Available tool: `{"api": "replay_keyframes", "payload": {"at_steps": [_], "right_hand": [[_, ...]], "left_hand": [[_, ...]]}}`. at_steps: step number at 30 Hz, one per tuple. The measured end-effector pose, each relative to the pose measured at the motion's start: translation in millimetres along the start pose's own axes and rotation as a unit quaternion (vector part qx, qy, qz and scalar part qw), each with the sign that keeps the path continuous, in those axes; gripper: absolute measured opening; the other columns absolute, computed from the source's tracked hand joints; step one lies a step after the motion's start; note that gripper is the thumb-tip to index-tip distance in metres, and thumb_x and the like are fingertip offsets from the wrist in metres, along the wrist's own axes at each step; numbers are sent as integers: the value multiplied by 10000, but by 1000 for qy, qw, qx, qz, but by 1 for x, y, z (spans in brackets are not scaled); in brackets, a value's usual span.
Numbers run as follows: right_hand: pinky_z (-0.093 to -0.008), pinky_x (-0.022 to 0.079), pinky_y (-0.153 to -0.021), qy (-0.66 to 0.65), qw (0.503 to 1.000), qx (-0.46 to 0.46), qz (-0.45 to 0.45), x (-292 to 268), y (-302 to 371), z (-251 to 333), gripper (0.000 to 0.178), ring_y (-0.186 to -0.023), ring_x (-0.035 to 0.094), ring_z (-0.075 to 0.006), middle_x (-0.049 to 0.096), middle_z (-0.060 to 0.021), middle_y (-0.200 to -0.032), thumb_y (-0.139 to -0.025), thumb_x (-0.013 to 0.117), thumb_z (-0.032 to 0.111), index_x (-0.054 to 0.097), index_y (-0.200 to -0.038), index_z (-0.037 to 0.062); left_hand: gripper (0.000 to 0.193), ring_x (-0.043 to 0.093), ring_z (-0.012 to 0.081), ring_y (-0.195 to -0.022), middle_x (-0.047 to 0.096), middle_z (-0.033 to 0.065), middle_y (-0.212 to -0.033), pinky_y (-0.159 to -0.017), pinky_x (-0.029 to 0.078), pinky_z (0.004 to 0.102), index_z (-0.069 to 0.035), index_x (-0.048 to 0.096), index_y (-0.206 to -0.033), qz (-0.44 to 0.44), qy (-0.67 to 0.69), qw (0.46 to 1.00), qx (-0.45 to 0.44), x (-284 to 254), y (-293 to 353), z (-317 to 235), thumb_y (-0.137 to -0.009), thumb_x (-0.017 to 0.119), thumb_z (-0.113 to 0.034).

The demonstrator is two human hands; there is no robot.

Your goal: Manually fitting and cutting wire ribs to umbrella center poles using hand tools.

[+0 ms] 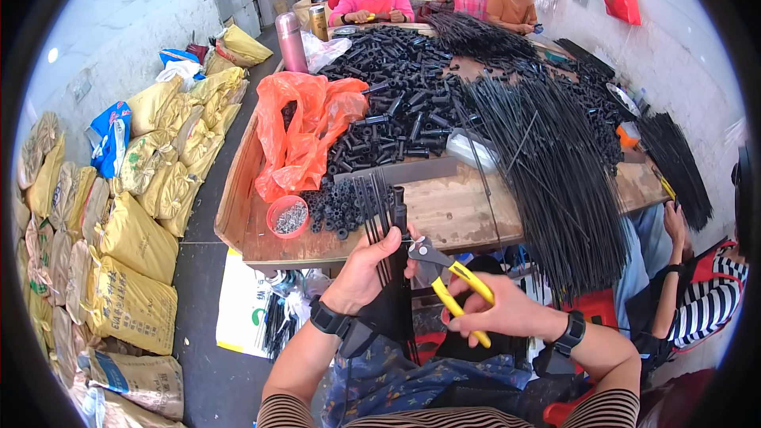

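Here, slender rods (373,210), yellow-handled pliers (463,273)

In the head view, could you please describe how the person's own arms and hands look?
The left hand and the right hand wear no gloves. Each wrist has a black band with a dark, blocky part: the left wristband and the right wristband. Striped sleeves, dark with light tan lines, cover the upper arms; the forearms are bare.

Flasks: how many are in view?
2: a pink flask at the left edge of the table, toward its far end, and a gold flask just beyond it, to its right. Others may be hidden.
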State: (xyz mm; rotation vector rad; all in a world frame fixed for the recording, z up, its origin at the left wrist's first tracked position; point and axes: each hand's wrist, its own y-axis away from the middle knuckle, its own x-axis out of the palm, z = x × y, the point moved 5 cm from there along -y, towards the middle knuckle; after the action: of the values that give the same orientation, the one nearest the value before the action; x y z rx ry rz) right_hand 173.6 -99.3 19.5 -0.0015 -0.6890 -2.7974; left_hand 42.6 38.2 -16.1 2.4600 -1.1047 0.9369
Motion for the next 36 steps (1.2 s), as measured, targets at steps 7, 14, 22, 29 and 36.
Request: {"api": "replay_keyframes", "payload": {"at_steps": [7,14,22,29,36], "right_hand": [[-325,504,-624,564,664,-405,-277,-13,22,46,618,-786,613,-272,596,-144,-1033,-680,732,156,496,-1220,-29],[-336,525,-612,410,855,-272,-163,-20,18,42,454,-649,639,-283,640,-165,-873,-888,588,224,477,-1257,-17],[-252,486,-577,-107,991,24,77,12,5,-7,294,-628,631,-140,643,-84,-765,-936,579,244,522,-1101,8],[-206,435,-504,48,996,-23,-78,-2,3,3,445,-555,586,-72,629,-52,-695,-763,761,115,515,-1112,-10],[-255,482,-523,376,878,-222,-196,-26,17,41,707,-581,587,-133,615,-90,-931,-645,780,141,483,-1270,-5]], "left_hand": [[318,524,157,-652,576,78,-836,-578,410,279,-43,520,-1058,-9,-3,999,41,0,3,-1,-929,568,-330],[338,509,160,-619,554,78,-821,-577,402,282,-52,511,-1046,17,-30,998,45,-7,4,-6,-948,517,-375],[563,526,80,-603,545,46,-841,-413,395,210,-70,502,-849,-8,-169,984,52,4,-4,-7,-881,456,-630],[597,457,81,-464,523,27,-725,-408,380,209,-75,491,-826,-33,-171,983,54,0,-4,-8,-884,374,-657],[564,397,73,-445,488,21,-631,-406,305,216,-78,479,-833,-20,-71,997,37,4,-3,-6,-921,340,-617]]}}
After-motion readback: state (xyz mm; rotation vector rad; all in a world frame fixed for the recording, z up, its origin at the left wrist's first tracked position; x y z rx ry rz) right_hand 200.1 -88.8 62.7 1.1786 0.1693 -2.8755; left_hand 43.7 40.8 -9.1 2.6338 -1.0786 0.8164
